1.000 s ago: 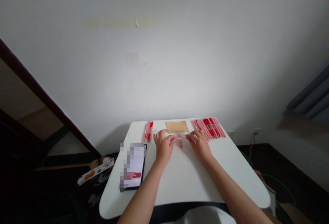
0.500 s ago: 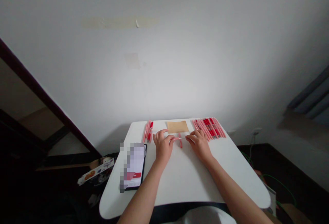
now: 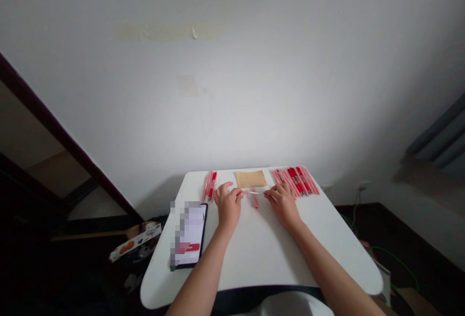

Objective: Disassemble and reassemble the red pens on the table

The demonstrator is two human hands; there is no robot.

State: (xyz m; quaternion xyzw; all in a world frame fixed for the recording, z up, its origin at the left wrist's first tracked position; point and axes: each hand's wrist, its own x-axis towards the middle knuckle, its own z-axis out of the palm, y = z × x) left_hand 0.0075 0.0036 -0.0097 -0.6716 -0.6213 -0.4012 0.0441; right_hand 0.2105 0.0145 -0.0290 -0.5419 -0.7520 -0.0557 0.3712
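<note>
My left hand (image 3: 227,207) is closed at thumb and fingertips on a short pink pen piece (image 3: 245,192). From that piece a thin white rod (image 3: 256,193), which looks like a pen refill, runs across to my right hand (image 3: 284,204). The right fingertips pinch the rod's other end, partly hiding it. Just beneath the rod, a pink pen part (image 3: 255,203) lies on the white table (image 3: 265,258), touched by neither hand.
Pink and red pens (image 3: 296,182) lie in a row at the back right. A few more pens (image 3: 209,185) are at the back left. Tan paper (image 3: 251,179) rests near the wall. A phone (image 3: 191,233) lies beside my left forearm.
My left hand has shifted slightly left and my right hand slightly right. More of the white rod shows between them. The pens and phone have stayed put.
</note>
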